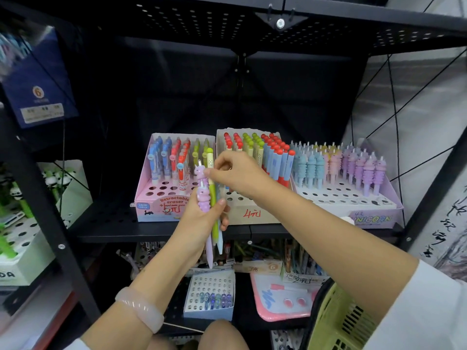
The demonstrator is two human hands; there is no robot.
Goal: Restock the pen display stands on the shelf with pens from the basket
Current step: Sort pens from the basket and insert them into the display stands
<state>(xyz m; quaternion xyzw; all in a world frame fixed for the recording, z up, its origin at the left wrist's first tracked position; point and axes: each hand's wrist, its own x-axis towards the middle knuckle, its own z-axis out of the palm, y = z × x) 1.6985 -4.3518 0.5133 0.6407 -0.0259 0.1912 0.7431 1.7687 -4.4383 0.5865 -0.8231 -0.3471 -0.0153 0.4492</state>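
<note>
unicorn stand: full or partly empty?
Partly empty: the unicorn stand has pens in its back rows, while its front rows show bare holes.

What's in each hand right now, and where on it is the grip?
Left hand grips a bundle of pens around their middles. Right hand pinches the top of a purple unicorn pen from that bundle.

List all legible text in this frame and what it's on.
"Retractable eraser", handwritten "5元": pink stand
"Lapes" (uncertain): blue tag on it
"4元": middle stand
"UNICORN": purple stand
"6": blue box; its label unreadable
"2元": lower card
"DA": white stand, cut off
Brush writing on the right: unreadable
</note>
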